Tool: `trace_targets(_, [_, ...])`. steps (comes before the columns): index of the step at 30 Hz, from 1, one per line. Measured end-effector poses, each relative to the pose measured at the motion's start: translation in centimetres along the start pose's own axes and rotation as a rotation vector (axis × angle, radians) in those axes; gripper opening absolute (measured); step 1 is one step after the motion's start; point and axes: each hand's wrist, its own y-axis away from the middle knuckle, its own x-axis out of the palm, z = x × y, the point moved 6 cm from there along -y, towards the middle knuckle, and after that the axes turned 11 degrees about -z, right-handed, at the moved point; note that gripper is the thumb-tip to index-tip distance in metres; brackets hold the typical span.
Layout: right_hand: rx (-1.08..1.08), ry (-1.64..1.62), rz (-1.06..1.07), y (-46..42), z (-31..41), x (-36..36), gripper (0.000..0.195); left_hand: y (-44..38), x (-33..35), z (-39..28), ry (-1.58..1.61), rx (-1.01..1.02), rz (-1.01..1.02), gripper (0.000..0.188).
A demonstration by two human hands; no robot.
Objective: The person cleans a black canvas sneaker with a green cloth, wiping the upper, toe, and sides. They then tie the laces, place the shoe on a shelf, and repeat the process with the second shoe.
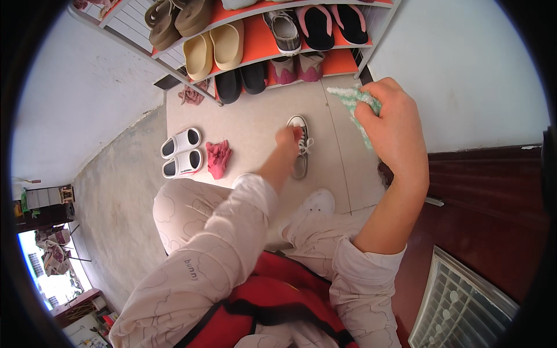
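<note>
In my raised right hand (387, 117), a green and white fluffy cloth (348, 98) is pinched between thumb and fingers, its lower end hanging down. My left hand (289, 140), blurred, reaches down to a dark canvas sneaker (300, 162) with a white toe cap and white laces. The sneaker stands on the tile floor with its toe towards the shoe rack. My left fingers overlap its front part; whether they grip it, I cannot tell.
A shoe rack (256, 43) with orange shelves holds several pairs ahead. White slides (182, 163) and a crumpled pink cloth (218, 158) lie left on the tiles (252, 117). Another rag (192, 93) lies by the rack's leg. A dark red door (474, 195) stands at right.
</note>
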Motion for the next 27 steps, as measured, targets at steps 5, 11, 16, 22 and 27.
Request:
trace_targets(5, [-0.006,-0.045,0.032,0.1,0.6,-0.2,0.02,-14.2,-14.1,12.8,-0.614,0.618,0.069,0.011])
trace_targets(11, [0.011,0.029,0.024,0.3,-1.5,1.1,0.022,-3.8,-8.8,11.2,-1.325,0.862,0.258,0.005])
trace_targets(16, [0.01,-0.019,0.16,-0.2,1.6,2.0,0.017,-15.6,-13.9,14.8,-0.693,0.696,0.156,0.013])
trace_targets(22, [0.04,0.067,0.115,0.4,-1.2,1.8,0.019,-15.3,-9.1,17.2,0.179,-0.361,-0.209,0.01])
trace_targets(27, [0.156,0.119,0.247,1.0,-2.7,2.0,0.025,-7.4,-7.8,12.0,0.072,-0.194,-0.29,0.008])
